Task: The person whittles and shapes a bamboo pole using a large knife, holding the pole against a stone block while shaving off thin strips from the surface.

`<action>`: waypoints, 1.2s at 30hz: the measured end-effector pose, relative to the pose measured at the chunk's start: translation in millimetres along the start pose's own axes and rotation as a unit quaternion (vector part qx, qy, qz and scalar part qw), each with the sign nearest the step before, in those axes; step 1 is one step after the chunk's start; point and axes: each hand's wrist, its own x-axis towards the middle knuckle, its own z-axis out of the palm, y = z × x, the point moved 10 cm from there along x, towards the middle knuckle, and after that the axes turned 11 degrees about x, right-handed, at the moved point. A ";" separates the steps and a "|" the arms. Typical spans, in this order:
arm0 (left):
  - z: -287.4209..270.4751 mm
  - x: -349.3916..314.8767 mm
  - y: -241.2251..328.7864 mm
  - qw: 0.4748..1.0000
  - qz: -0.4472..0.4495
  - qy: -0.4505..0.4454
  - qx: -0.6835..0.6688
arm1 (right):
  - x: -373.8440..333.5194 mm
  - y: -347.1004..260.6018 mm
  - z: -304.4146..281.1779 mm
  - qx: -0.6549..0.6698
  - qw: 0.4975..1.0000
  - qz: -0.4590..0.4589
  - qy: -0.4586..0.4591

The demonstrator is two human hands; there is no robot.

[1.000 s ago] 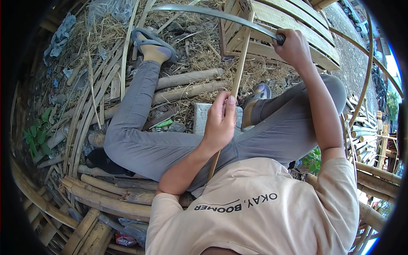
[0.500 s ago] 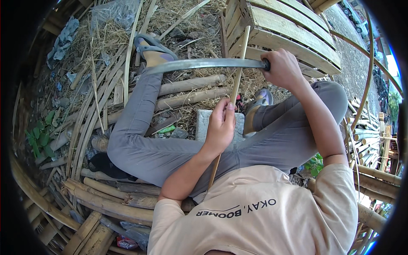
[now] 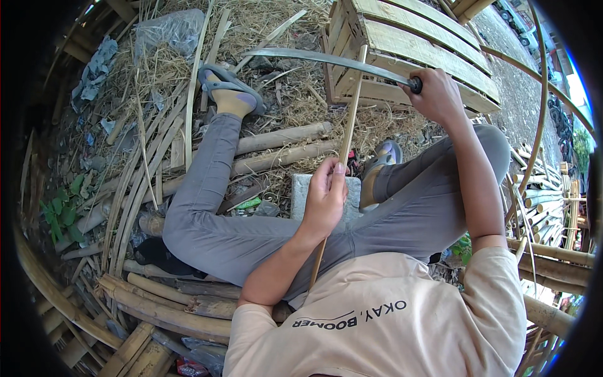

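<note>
Strip of pale bamboo (image 3: 352,113) is running up from the person's lap, past the shirt's hem, and is slanting slightly to the right toward its upper end near the wooden crate (image 3: 427,41). Left grip (image 3: 325,198) is closing around its middle, fingers curling about it and thumb lying along the near face. Right grip (image 3: 434,95), out at the end of a bent arm above the right knee, is wrapping firmly around the dark handle (image 3: 415,85) of a long, curved metal blade (image 3: 308,55). That blade is pointing left and crossing the line of the strip just below its upper end; whether the two are touching, I cannot tell. Between the person's legs a grey stone block (image 3: 301,195) is sitting just beyond the left grip and partly behind it. Bamboo poles (image 3: 286,136) are lying over the straw-strewn ground between the feet, long thin slats (image 3: 151,157) are stretching beside the left leg, and a clear plastic sheet (image 3: 169,32) is resting farther out, near the left sandal (image 3: 232,87).
</note>
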 end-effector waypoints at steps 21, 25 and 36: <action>0.4 -2.8 1.0 1.000 -0.003 0.019 -0.004 | -3.0 -27.1 29.7 -0.014 0.997 -0.070 -0.006; 1.1 -2.3 6.2 1.000 0.005 0.017 -0.003 | -2.2 -28.0 23.4 -0.021 0.996 -0.084 0.018; -1.5 -3.6 8.7 1.000 0.001 0.004 -0.026 | 11.3 23.6 0.5 0.061 0.997 0.005 0.053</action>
